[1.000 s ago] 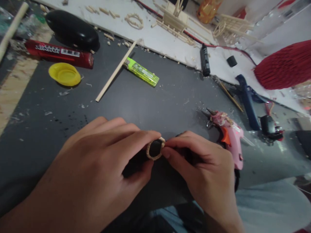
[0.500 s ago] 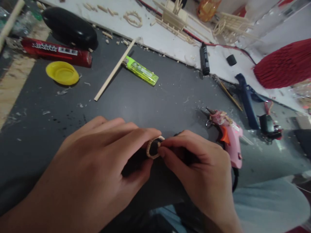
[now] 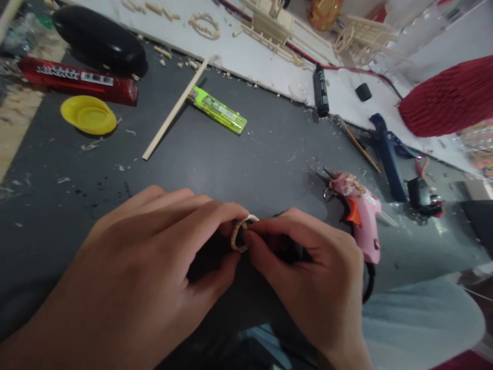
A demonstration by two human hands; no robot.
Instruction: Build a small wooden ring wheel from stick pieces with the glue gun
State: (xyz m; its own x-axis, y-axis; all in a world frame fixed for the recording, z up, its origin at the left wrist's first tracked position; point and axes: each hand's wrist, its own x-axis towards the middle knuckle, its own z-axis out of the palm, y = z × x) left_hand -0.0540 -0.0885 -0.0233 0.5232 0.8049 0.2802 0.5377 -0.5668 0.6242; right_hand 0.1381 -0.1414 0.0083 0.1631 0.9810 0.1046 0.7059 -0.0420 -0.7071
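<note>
Where the two hands meet near the lower middle of the view, a small ring of pale wooden beads (image 3: 240, 234) stands almost on edge between them, just above the dark surface (image 3: 239, 159). The left hand (image 3: 154, 267) comes in from 8 o'clock, and its index finger and thumb close on the ring's left rim, the finger over the top and the thumb below. The right hand (image 3: 311, 277) comes in from 4 o'clock, with its fingers (image 3: 269, 226) pinched on the right rim, so both hands hold the ring and neither is nearer. The ring's opening faces roughly from 9 to 3 o'clock, so only a narrow oval of it shows, with its longer side running from 12 to 6 o'clock.

A pink glue gun (image 3: 356, 210) lies just beside the right hand at 3 o'clock, with its nozzle pointing toward 10 o'clock. A green lighter (image 3: 217, 109) and a thin wooden stick (image 3: 175, 109) lie well apart at 12 o'clock, and a yellow lid (image 3: 88, 114) lies at 10 o'clock.
</note>
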